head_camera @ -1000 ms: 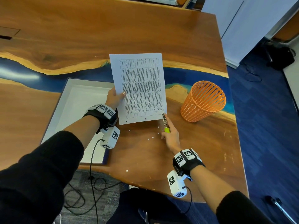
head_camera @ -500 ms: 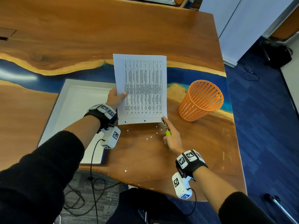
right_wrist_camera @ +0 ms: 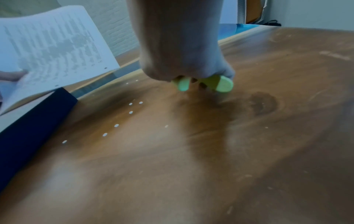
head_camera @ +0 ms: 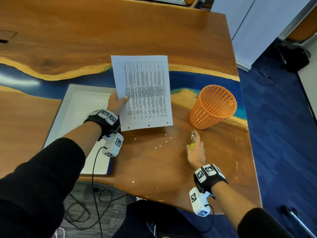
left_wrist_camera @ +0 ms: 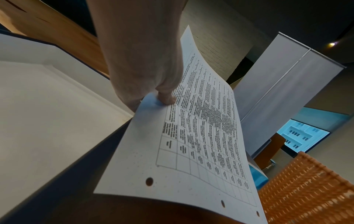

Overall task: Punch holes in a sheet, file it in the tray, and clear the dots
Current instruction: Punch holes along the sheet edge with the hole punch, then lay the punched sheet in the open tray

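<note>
Left hand point(head_camera: 115, 102) on sheet point(head_camera: 144, 93), its printed table text illegible.

My head camera looks down on the tabletop point(head_camera: 154, 31). Each wrist camera looks close along one hand. All three see the sheet point(head_camera: 144, 90).
</note>
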{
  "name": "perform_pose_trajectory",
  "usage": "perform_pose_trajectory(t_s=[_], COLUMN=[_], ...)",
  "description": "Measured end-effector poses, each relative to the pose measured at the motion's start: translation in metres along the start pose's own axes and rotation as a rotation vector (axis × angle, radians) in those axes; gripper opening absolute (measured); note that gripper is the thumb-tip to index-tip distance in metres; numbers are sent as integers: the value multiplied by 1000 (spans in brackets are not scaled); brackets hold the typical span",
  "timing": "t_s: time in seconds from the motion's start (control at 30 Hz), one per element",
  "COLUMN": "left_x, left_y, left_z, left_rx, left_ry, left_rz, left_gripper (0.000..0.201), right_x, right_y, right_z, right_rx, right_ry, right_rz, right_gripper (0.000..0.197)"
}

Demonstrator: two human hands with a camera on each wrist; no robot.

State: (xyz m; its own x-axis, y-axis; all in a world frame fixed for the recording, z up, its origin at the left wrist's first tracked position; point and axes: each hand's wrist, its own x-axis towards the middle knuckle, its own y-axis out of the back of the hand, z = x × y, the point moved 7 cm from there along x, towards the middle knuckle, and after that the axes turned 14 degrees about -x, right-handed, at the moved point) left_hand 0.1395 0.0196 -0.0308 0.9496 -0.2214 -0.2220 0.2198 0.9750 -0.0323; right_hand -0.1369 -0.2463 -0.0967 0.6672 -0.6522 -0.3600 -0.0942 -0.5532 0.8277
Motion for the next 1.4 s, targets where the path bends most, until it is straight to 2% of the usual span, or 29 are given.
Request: perform_pose_trajectory(t_s=[0.1, 0.17, 0.3, 0.47, 0.6, 0.73, 0.8, 0.87, 0.93, 1.0, 1.1, 1.23, 1.3, 1.4], left_x=[-2, -6, -11, -13, -14, -17, -18, -18, -19, -19, -22, -32, -37, -39], left_y=[-2, -5, -7, -3, -1, -6, -10, -14, -18, -20, -24, -33, -38, -45], left_z=[-4, -3, -2, -3, 2, 10, 14, 16, 19, 22, 29, 46, 51, 40], left_rx=[-26, -45, -70, -101, -116, -134, -134, -147, -167, -173, -148, -91, -72, -76], left_ry=[6, 6, 13, 25, 3, -4, -2, -2, -13, -24, -89, -272, -344, -322], left_rz=[-21, -36, -27, -10, -38, -47, -52, -54, -56, -54, -45, 20, 45, 24], left_gripper=[42, 42, 41, 39, 40, 40, 39, 39, 39, 38, 32, 32, 31, 33], right_x=[-2, -3, -1, 6, 15, 32, 37, 40, 47, 55, 60, 51, 45, 41], right_y=[12, 17, 18, 25, 36, 36, 40, 46, 54, 68, 83, 98, 101, 96], right_z=[31, 48, 69, 51, -16, -96, -135, -163, -180, -187, -192, -196, -196, -191], right_rx=[-270, -354, -331, -391, -398, -16, 207, 379, 414, 429, 464, 421, 380, 348], right_ry=[-214, -269, -328, -382, -185, 138, 303, 397, 414, 401, 428, 485, 492, 479], right_rz=[124, 179, 153, 103, 174, 90, 3, -89, -86, 9, 167, 363, 427, 457], right_gripper=[53, 53, 50, 50, 41, 33, 39, 47, 58, 59, 39, 13, 8, 8])
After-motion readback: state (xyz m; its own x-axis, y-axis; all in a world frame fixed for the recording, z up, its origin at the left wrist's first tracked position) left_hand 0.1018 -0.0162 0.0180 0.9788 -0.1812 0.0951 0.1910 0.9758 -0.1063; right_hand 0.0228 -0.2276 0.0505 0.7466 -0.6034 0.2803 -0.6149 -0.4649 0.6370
